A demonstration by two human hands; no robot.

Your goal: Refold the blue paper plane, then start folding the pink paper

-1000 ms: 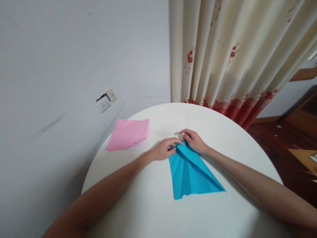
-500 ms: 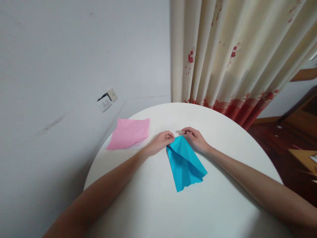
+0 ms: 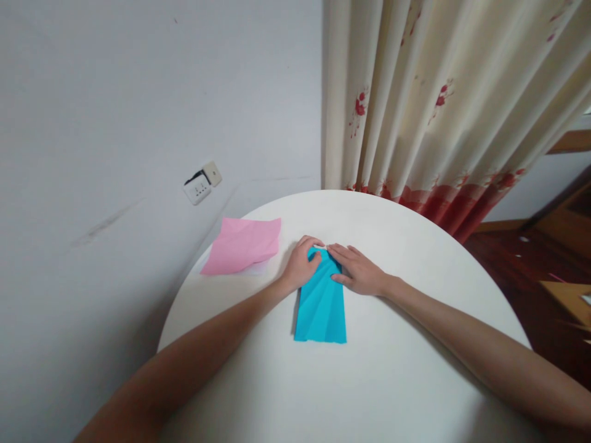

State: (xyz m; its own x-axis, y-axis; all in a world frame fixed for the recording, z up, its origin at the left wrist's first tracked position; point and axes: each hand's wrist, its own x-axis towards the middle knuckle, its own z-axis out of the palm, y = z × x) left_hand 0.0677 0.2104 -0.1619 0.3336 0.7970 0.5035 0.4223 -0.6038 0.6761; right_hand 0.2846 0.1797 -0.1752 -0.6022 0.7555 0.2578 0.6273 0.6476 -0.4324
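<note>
A folded blue paper (image 3: 321, 311) lies in the middle of the round white table (image 3: 392, 381), now a narrow strip with lengthwise creases. My left hand (image 3: 302, 266) rests on its far left corner, fingers curled down onto the paper. My right hand (image 3: 357, 271) lies flat on its far right corner, fingers spread and pressing. The fingertips of both hands meet at the paper's far edge. The near end of the paper lies free on the table.
A creased pink paper (image 3: 242, 245) lies at the table's far left edge. A wall socket (image 3: 202, 183) sits on the grey wall behind it. A cream curtain with red flowers (image 3: 438, 104) hangs beyond the table. Wooden floor shows at the right.
The blue paper's right wing has been folded over, so the wide triangle became a narrow strip. Both hands went from pinching its tip to pressing flat on its far end.
</note>
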